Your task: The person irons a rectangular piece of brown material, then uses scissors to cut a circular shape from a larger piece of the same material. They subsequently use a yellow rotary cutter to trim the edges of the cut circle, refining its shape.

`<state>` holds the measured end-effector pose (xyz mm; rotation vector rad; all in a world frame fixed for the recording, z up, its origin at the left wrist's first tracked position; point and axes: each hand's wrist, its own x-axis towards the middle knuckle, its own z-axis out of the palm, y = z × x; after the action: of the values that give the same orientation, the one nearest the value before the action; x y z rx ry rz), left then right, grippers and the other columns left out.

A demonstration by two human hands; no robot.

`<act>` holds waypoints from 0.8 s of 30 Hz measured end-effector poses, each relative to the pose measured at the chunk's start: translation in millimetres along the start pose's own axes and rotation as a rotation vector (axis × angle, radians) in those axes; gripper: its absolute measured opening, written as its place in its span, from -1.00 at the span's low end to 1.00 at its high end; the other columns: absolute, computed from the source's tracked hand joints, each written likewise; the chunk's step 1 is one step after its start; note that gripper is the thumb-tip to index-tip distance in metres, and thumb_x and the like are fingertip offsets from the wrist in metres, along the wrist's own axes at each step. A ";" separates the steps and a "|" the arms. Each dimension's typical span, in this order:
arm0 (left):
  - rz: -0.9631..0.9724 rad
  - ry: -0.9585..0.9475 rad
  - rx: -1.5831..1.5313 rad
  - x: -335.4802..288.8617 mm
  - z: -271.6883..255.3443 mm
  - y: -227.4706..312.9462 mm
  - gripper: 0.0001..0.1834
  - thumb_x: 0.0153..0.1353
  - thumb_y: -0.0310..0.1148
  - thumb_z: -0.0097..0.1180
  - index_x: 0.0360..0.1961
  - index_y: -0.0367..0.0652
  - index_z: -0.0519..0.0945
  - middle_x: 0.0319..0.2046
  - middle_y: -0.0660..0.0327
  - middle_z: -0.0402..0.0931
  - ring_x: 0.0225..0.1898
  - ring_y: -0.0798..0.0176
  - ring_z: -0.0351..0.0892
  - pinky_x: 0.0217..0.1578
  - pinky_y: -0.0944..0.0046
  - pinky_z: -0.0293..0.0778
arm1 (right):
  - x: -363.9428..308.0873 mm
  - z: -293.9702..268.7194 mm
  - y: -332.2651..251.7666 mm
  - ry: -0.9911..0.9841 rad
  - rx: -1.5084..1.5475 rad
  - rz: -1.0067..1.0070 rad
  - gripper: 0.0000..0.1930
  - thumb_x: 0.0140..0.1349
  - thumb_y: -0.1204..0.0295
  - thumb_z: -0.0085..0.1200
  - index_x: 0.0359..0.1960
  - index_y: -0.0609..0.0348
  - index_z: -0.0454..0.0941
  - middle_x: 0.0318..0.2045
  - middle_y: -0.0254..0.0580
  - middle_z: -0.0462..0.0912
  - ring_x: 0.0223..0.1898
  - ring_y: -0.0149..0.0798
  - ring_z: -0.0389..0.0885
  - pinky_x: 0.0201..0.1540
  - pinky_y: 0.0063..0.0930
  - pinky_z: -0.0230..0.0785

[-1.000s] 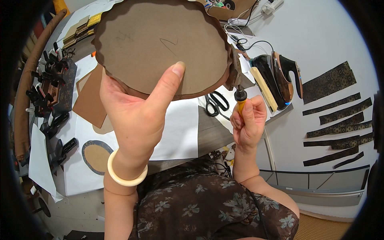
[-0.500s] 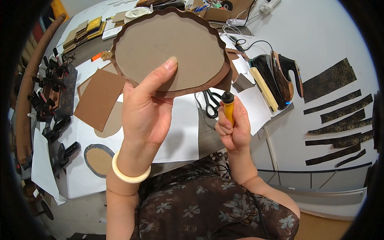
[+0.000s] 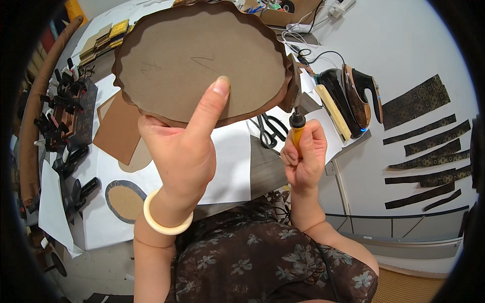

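My left hand [image 3: 184,136] grips a large oval board [image 3: 166,70] faced in grey-brown, its thumb flat on the face and its fingers behind. A brown rim with a wavy edge stands up around the oval, and pencil marks show on the face. In my right hand [image 3: 306,156] is a yellow-handled tool [image 3: 298,129] with a black collar, its fingers wrapped round the handle. The tool's flat dark head [image 3: 293,83] is at the oval's right edge; whether it touches the rim I cannot tell. Behind the tool, black-handled scissors [image 3: 270,134] lie on the table.
A clothes iron [image 3: 356,98] stands at the table's right side. Brown sheets [image 3: 117,132] and a dark-rimmed oval piece [image 3: 126,202] lie on white paper at left. Black clamps [image 3: 76,156] crowd the left edge. Dark patterned strips [image 3: 429,136] hang on the right wall.
The oval board has come closer and shifted left, showing more of its face. My right hand has moved slightly right with the tool, still at the oval's right edge.
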<state>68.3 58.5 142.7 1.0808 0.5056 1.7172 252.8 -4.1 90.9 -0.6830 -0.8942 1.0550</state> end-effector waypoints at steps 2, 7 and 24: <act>0.036 -0.022 0.050 0.4 -1.2 0.9 -0.61 0.16 -0.65 0.18 0.05 -0.30 0.47 -0.05 0.13 0.55 -0.03 0.27 0.56 0.05 0.31 0.46 | 1.0 -2.3 -0.5 -0.011 -0.011 -0.019 -0.83 0.41 0.38 -0.02 -0.34 0.15 0.34 -0.58 -0.41 0.36 -0.66 -0.62 0.19 -0.68 -0.74 -0.07; 0.054 -0.055 0.078 2.5 -3.5 3.9 -0.61 0.15 -0.63 0.19 0.04 -0.33 0.47 -0.07 0.12 0.56 -0.05 0.28 0.57 0.03 0.33 0.46 | 4.8 -5.1 -3.7 -0.040 -0.038 -0.042 -0.84 0.41 0.39 -0.02 -0.33 0.16 0.35 -0.57 -0.41 0.37 -0.65 -0.62 0.20 -0.68 -0.75 -0.08; -0.396 0.079 -0.388 15.8 -10.5 9.9 -0.66 0.14 -0.57 0.19 -0.03 -0.30 0.52 -0.12 0.17 0.57 -0.09 0.29 0.57 -0.02 0.28 0.49 | -6.3 -6.2 7.6 -0.042 0.225 0.262 -0.84 0.47 0.28 -0.17 -0.26 0.03 0.30 -0.64 -0.34 0.30 -0.71 -0.60 0.02 -0.68 -0.74 -0.12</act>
<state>52.7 70.2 151.5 0.5911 0.3835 1.4316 253.5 -7.6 79.8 -0.6006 -0.7194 1.3853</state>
